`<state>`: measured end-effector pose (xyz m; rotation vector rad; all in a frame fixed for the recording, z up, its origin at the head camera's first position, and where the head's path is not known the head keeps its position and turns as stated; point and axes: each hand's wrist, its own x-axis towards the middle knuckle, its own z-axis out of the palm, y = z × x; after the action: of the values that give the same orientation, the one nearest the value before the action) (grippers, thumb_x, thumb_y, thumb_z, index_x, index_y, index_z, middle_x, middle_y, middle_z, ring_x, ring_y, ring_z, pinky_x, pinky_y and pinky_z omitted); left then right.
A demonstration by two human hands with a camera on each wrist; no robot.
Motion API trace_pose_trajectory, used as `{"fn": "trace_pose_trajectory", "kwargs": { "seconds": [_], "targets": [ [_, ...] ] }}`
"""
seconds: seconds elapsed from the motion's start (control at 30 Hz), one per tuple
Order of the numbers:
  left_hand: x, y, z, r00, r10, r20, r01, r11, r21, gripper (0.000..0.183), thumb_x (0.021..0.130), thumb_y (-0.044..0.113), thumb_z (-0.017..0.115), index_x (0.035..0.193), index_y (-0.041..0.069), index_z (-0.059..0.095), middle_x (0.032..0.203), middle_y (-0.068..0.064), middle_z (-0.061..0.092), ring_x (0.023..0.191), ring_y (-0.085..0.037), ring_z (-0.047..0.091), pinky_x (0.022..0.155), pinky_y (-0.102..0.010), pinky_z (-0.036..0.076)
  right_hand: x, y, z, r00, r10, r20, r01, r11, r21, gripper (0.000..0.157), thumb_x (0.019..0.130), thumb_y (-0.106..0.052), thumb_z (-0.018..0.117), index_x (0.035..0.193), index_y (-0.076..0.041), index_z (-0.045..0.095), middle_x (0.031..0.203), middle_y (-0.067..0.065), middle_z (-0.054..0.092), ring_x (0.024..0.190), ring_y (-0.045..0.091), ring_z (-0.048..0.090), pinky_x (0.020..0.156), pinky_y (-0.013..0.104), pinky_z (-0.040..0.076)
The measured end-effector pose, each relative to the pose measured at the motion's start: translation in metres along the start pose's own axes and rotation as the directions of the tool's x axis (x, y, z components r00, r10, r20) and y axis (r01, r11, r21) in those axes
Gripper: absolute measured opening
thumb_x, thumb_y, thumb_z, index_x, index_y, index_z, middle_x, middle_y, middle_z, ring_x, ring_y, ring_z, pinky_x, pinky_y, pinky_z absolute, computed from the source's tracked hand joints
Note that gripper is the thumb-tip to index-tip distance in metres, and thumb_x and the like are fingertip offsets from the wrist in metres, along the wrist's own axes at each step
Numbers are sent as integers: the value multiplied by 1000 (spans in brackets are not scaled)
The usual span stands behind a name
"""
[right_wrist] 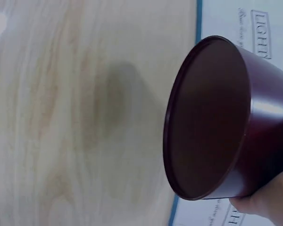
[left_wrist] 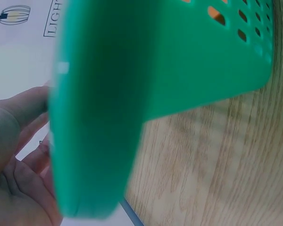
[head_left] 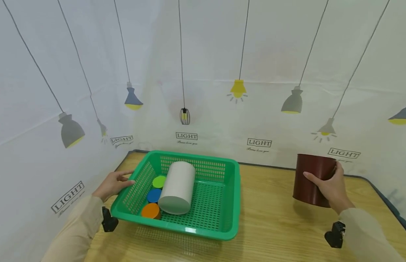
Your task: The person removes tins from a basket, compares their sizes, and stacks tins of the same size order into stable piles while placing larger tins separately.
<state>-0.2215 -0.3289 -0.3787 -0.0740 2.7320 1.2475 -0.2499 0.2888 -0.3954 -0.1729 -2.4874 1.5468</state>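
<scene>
My left hand point(head_left: 114, 183) grips the left rim of a green plastic basket point(head_left: 237, 196), thumb over the edge; the left wrist view shows fingers behind the blurred rim point(left_wrist: 99, 108). Inside the basket a white cylinder point(head_left: 178, 185) lies on its side. Along its left are a lime green round piece point(head_left: 159, 181), a blue one point(head_left: 154, 195) and an orange one point(head_left: 151, 211). Over at the right, my right hand point(head_left: 334, 187) holds a dark red cylinder point(head_left: 311, 178) above the table, thumb across its near side. Its round, rimmed end point(right_wrist: 207, 117) faces the right wrist camera.
The wood-grain table point(head_left: 265, 218) extends between the basket and the red cylinder, with a dark edge at the back. A white sheet point(head_left: 216, 47) printed with hanging lamps stands behind and to the left. Black wrist cameras point(head_left: 335, 234) sit at both sleeves.
</scene>
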Motion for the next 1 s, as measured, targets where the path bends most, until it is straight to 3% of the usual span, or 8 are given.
{"fn": "trace_pose_trajectory", "kwargs": {
  "seconds": [0.33, 0.53, 0.8, 1.0],
  "targets": [
    [3, -1, 1, 1000, 5, -1, -5, 1000, -13, 57, 87, 20, 59, 134, -2, 36, 113, -34, 46, 80, -23, 60, 67, -37, 52, 5, 24, 7, 988, -7, -155, 8, 1000, 5, 91, 79, -35, 64, 139, -8, 1, 128, 21, 22, 110, 36, 31, 85, 55, 35],
    [1, -2, 1, 1000, -16, 3, 16, 1000, -7, 57, 87, 21, 58, 134, -2, 35, 114, -34, 45, 83, -24, 59, 68, -38, 52, 4, 30, 13, 981, 6, -194, 0, 999, 33, 94, 79, -34, 65, 141, -16, -4, 134, 19, 18, 117, 37, 26, 90, 58, 31],
    [0, -3, 1, 1000, -17, 3, 17, 1000, 9, 58, 87, 23, 58, 135, -1, 34, 117, -35, 44, 87, -28, 59, 69, -38, 52, -2, 32, 21, 966, -122, -229, 121, 992, -17, 93, 76, -25, 70, 141, -13, 4, 130, 18, 25, 113, 36, 31, 87, 57, 33],
    [-1, -3, 1, 1000, -18, -2, 18, 1000, 10, 58, 87, 23, 58, 135, -1, 35, 118, -35, 44, 89, -29, 58, 69, -38, 52, -4, 38, 24, 958, -136, -254, 144, 990, 13, 94, 74, -21, 72, 142, -22, 7, 130, 15, 28, 112, 33, 33, 88, 55, 33]
  ]
}}
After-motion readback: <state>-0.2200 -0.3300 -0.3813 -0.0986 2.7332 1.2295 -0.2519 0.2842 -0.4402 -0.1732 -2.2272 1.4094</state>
